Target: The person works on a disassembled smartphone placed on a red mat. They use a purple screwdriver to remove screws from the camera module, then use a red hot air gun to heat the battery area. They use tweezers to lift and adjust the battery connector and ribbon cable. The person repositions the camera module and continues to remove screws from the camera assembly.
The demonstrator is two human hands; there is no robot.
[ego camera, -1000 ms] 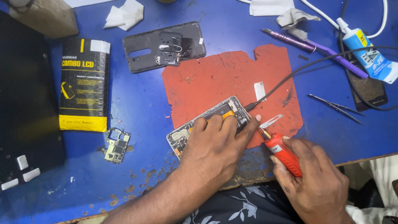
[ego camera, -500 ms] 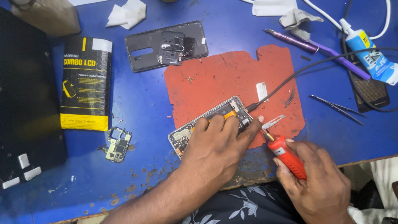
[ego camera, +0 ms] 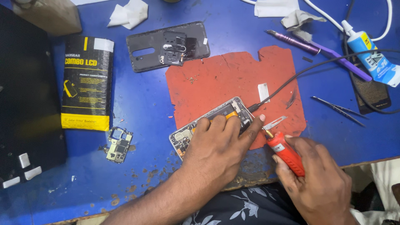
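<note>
Blue bench [ego camera: 137,104], worn along near edge. Opened phone [ego camera: 216,121] flat on red mat [ego camera: 233,79], pinned under left hand [ego camera: 223,146], fingers spread; light, thin, fragile — best held by frame edges. Right hand [ego camera: 316,179] grip pinching red-handled tool [ego camera: 285,152] just beside phone.

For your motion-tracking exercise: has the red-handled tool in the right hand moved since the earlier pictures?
Yes, slightly. The red-handled tool has slid up and left, its tip closer to the opened phone on the red mat; the right hand grips it.
</note>
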